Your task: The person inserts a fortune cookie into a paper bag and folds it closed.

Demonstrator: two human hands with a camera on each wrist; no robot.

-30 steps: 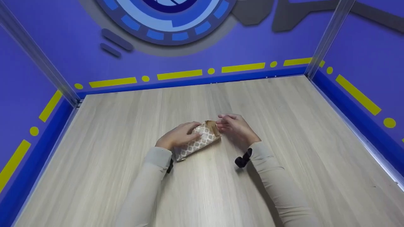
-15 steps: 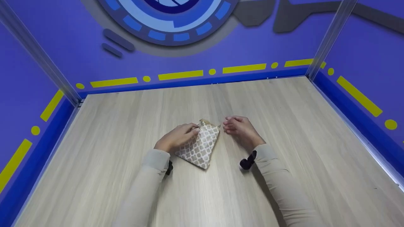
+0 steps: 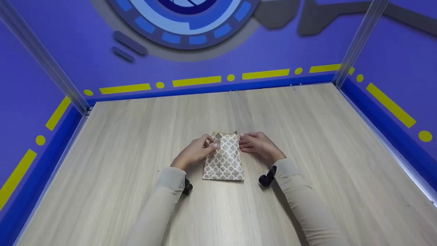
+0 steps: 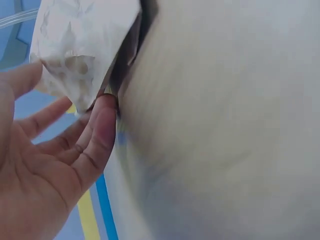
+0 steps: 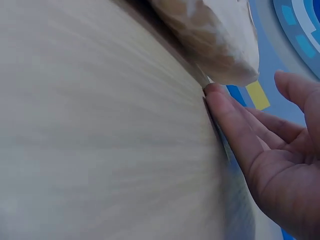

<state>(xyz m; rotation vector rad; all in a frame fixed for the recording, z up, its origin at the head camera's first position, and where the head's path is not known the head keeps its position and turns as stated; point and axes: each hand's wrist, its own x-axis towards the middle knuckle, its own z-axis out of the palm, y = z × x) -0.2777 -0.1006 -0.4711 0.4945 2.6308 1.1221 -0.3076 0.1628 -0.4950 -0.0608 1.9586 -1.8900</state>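
A small paper bag (image 3: 225, 159) with a white lattice over tan shapes lies at the middle of the table. Its crumpled brown mouth (image 3: 225, 133) points to the far side. At its upper left edge my left hand (image 3: 194, 152) holds the bag, thumb over the front. The left wrist view shows the fingers of that hand (image 4: 55, 155) behind the bag's corner. On the other side, my right hand (image 3: 261, 146) has its fingertips right at the bag's upper right edge. In the right wrist view, the right fingers (image 5: 237, 127) are extended low by the table, and the thumb stands apart.
The light wooden table (image 3: 307, 136) is enclosed by blue-purple panels (image 3: 191, 70) with yellow markings at the back and both sides. Metal posts (image 3: 358, 44) stand at the back corners. A black wrist camera (image 3: 266, 179) sits under the right cuff.
The bag has turned from lying slanted, mouth to the right, to standing straight with its mouth away from me. My right hand drew back slightly, then came in to the bag's right edge.
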